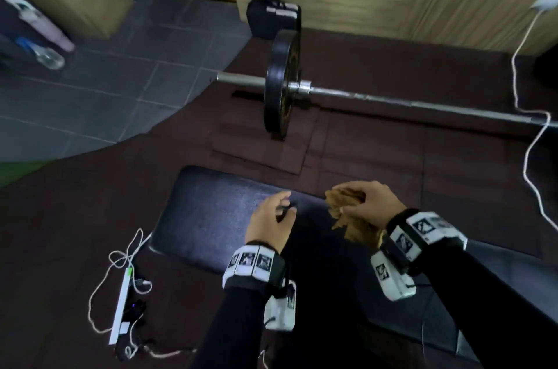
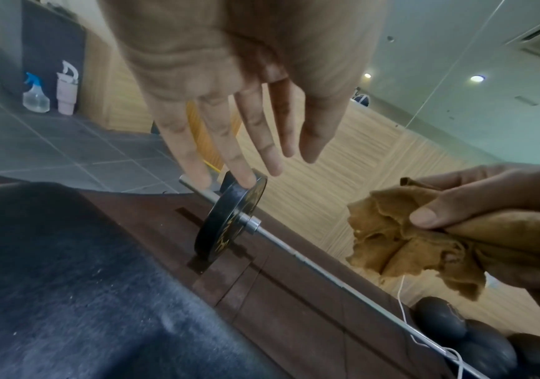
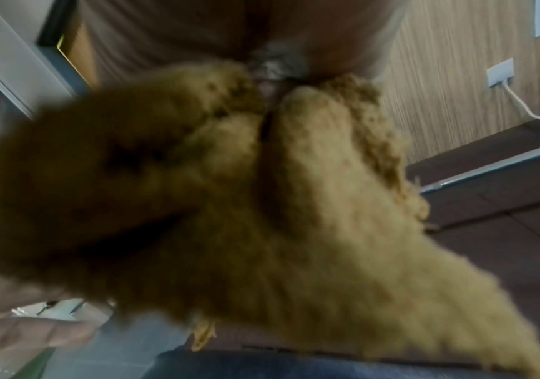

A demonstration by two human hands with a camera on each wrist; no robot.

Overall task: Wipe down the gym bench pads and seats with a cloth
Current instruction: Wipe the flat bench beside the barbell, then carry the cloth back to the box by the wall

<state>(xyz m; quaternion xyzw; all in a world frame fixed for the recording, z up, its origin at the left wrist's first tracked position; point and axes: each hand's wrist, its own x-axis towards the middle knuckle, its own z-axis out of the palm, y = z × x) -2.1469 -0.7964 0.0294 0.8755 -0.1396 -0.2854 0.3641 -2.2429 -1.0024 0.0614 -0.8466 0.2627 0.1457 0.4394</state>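
The right hand is gripping the bunched brown cloth just above the bench pad, not yet wiping; the left hand, fingers loosely spread and holding nothing, is hovering beside the cloth; next, probably, pressing cloth onto this surface

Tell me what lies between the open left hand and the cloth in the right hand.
Nothing lies between them. In the head view a bare strip of black bench pad shows below the gap between the left hand and the cloth, bunched in the right hand.
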